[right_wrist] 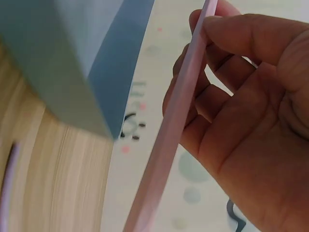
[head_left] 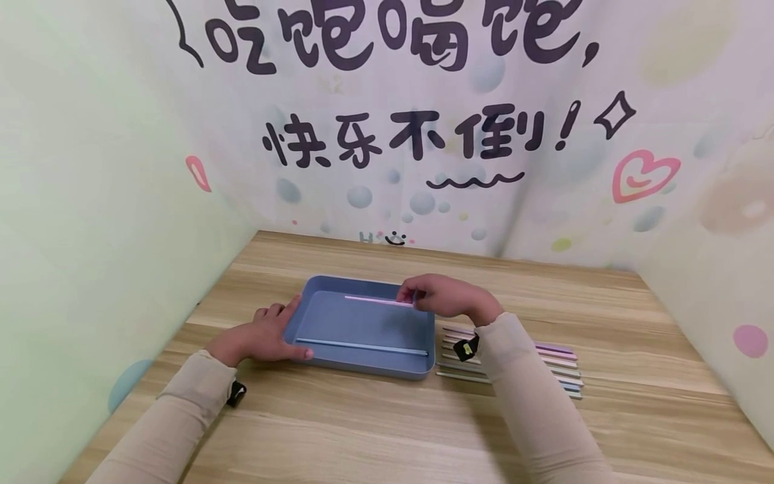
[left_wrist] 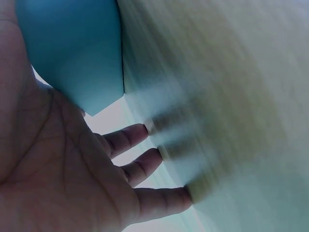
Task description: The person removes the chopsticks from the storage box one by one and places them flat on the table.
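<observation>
A shallow blue tray [head_left: 347,321] stands on the wooden table. My left hand [head_left: 266,334] rests at its left end, thumb along the front corner and the other fingers spread by the side wall. In the left wrist view those fingers [left_wrist: 164,200] are nearly straight. Over the tray's far right part, my right hand [head_left: 444,296] pinches a thin pink stick [right_wrist: 175,116] between thumb and fingers. The stick has flat faces and points leftward across the tray in the head view. A pale blue stick [head_left: 363,346] lies lengthwise inside, near the front wall.
Several more thin sticks [head_left: 559,366] in white, purple and blue lie side by side to the right of the tray, partly under my right forearm. A printed cloth wall [head_left: 363,215] rises at the table's back edge, with pale walls on both sides.
</observation>
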Tool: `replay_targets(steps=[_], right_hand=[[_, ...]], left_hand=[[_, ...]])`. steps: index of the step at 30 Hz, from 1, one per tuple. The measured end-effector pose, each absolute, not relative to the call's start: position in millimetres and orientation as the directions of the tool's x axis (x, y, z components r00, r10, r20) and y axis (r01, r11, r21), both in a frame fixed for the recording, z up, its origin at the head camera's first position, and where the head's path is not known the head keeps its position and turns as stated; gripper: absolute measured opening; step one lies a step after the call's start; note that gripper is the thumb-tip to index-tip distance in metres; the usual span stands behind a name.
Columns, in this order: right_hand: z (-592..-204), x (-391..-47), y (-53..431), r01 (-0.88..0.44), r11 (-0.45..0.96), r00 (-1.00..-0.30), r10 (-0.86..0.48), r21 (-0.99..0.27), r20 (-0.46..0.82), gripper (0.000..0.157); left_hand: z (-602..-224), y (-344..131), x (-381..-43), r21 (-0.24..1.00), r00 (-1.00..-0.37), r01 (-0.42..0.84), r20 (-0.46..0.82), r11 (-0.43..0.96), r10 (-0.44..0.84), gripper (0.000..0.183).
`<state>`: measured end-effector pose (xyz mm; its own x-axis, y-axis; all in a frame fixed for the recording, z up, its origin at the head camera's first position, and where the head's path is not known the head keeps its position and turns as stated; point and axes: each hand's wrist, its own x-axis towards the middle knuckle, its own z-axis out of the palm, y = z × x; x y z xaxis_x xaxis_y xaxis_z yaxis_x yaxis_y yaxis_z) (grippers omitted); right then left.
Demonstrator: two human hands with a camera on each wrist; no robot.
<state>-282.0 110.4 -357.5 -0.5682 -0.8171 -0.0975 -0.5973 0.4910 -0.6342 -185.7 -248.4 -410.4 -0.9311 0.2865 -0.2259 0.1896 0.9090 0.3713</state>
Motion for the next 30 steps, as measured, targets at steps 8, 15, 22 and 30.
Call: replay_targets(steps=[8, 15, 22, 30], right_hand=[[-362, -286, 154, -0.626, 0.497, -0.586, -0.808, -0.600, -0.059, 0.028], [-369, -287, 196, -0.597, 0.541, -0.637, -0.769, -0.592, -0.060, 0.031], [-379, -282, 240, -0.539, 0.604, -0.696, -0.712, -0.587, -0.094, 0.029], [-392, -279, 271, -0.508, 0.619, -0.713, -0.692, -0.599, -0.110, 0.029]], left_hand=[[-415, -250, -187, 0.361, -0.931, 0.194, -0.225, 0.912, 0.287, 0.124], [-415, -251, -187, 0.371, -0.928, 0.196, -0.229, 0.908, 0.294, 0.124], [-415, -251, -186, 0.375, -0.925, 0.212, -0.221, 0.902, 0.310, 0.126], [-411, -249, -187, 0.367, -0.924, 0.218, -0.220, 0.904, 0.312, 0.123]])
